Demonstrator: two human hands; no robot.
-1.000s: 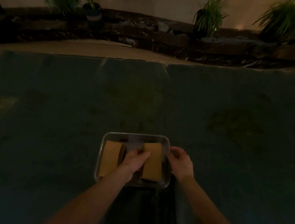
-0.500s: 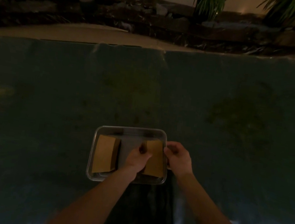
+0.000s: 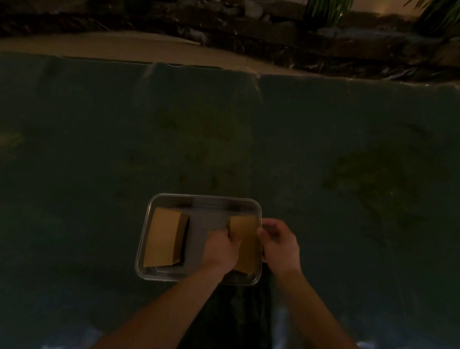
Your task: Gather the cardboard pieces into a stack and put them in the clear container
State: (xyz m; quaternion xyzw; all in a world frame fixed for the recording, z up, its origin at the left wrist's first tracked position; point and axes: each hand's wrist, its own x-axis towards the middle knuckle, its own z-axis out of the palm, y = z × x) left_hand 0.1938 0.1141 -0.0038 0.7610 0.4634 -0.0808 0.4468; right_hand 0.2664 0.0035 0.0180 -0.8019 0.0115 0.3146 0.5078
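Observation:
A clear rectangular container [image 3: 205,200] sits on the dark green cloth near me. Inside it, a stack of brown cardboard pieces [image 3: 164,238] lies against the left wall. A second cardboard stack [image 3: 245,245] stands at the right side of the container. My left hand [image 3: 221,249] is inside the container, fingers closed on the left edge of that right stack. My right hand [image 3: 279,244] is at the container's right rim, fingers curled by the stack's right edge; whether it grips the rim or the cardboard is unclear.
The dark green cloth [image 3: 81,157] covers a wide table reaching to a far edge. Beyond it lie a pale floor strip [image 3: 123,47], a dark rock border and potted plants [image 3: 326,1]. The light is dim.
The view has tilted down a little. The right stack and both hands have shifted toward the container's right wall. The left stack has stayed put.

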